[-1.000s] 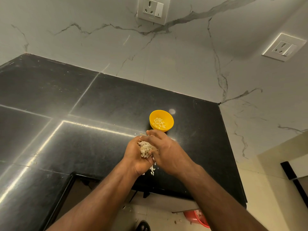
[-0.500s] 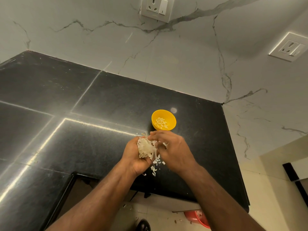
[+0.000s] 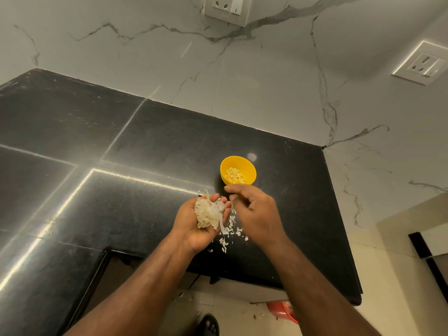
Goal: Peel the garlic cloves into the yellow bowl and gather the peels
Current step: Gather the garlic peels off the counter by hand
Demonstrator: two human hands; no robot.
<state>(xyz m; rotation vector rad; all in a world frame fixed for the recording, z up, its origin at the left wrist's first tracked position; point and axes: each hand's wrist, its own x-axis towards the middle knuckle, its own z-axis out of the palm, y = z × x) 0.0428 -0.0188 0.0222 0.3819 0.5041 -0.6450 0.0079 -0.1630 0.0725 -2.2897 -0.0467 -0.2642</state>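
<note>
light: dim, warm | glare: bright streaks on black counter | edges: wide-angle bending | focus: mostly sharp

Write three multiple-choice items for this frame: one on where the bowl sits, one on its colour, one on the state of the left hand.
1. Where is the bowl?
A. on the counter beyond the hands
B. on the floor
C. in the left hand

2. What colour is the bowl?
A. red
B. yellow
C. white

3. What is the left hand doing?
A. resting flat on the counter
B. gripping the bowl
C. cupping a pile of peels

Answers: 1 A, it stands on the black counter just past the right hand. 2 B, its wall and rim are plainly yellow. 3 C, the palm faces up with the peels heaped in it.
</note>
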